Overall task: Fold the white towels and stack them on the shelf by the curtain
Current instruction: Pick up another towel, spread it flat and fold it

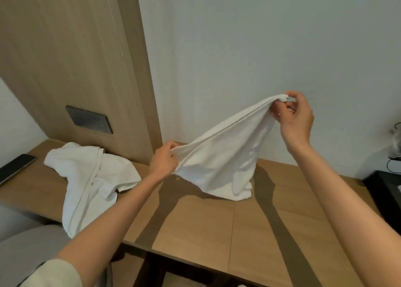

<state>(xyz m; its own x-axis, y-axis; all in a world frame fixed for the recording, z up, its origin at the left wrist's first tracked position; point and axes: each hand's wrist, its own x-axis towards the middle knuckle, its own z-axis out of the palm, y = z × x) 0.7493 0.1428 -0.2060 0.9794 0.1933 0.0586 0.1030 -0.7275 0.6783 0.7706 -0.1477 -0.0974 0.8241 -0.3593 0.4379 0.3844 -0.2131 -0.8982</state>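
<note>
Sagging white towel (219,156) held by left hand (165,159) and right hand (296,117).

Above the wooden table (217,232), the left hand (163,159) and right hand (296,117) pinch a white towel (223,156); a second towel (91,178) lies crumpled on the table.

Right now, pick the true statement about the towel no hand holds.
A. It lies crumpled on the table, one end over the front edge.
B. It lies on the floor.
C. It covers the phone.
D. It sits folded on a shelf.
A: the loose towel lies crumpled on the table, one end hanging over its front edge.
</note>
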